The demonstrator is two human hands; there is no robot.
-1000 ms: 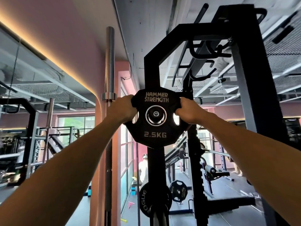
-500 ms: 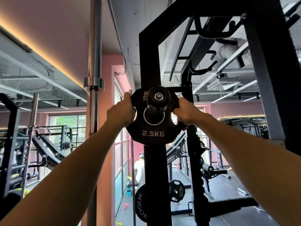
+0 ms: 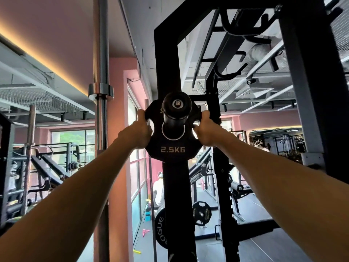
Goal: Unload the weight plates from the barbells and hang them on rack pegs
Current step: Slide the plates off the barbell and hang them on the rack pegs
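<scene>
Plate [image 3: 172, 148], black, marked 2.5KG, sits threaded on the rack peg [image 3: 174, 112]; we see left hand [image 3: 138, 132] and right hand [image 3: 206, 130] grasping its side edges, upright barbell [image 3: 101, 91] left.

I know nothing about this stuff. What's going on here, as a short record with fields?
place: gym, beside a black rack upright
item held: black weight plate marked 2.5KG
left hand: grips the plate's left edge
right hand: grips the plate's right edge
peg: black, passes through the plate's centre hole
nearby: upright steel barbell at left; ROGUE plate lower on the rack
stage: plate on peg, hands not yet released
</scene>
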